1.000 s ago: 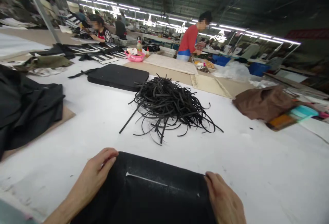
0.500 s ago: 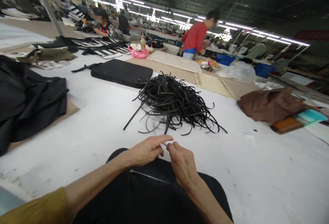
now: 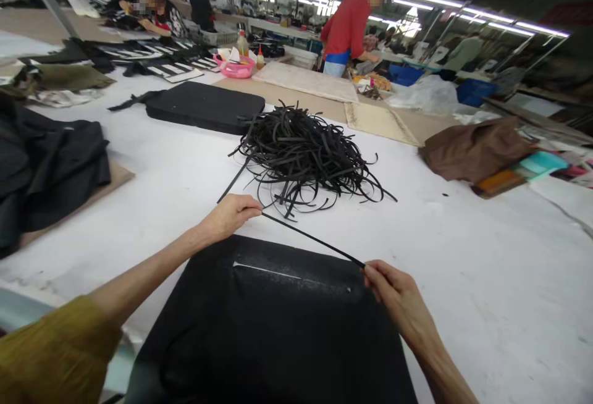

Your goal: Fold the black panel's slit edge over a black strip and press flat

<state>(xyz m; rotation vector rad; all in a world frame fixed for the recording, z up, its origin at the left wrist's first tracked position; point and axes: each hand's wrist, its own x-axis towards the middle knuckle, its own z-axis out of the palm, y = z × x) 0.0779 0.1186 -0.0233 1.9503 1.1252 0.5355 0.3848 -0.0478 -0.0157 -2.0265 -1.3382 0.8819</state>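
A single black strip [image 3: 312,240] is held taut between the two hands, just above the upper edge of the black panel [image 3: 273,324] that lies in the lower middle of the frame. One end is pinched in the left hand [image 3: 231,214], left of centre, and the other end is pinched at the fingertips of the right hand [image 3: 393,293], lower right of centre; both hands are closed on the strip. As far as can be judged, one strip has been separated from the supply and stretched out, while nothing has yet been fastened to the panel: the pale slit [image 3: 266,271] near the panel's upper edge is seen bare, and the strip runs slantwise above it without clearly touching it. The pile of black strips [image 3: 303,157] lies just beyond the hands at the centre of the frame, its loose ends reaching close to the left hand, so that tangling is judged possible. A black pad [image 3: 204,106] lies behind the pile, dark fabric [image 3: 50,169] at the left edge, and a brown cloth [image 3: 472,151] at the right. A person in a red top [image 3: 345,24] stands at the upper middle, well apart. The white table [image 3: 463,268] is bare beside the panel.
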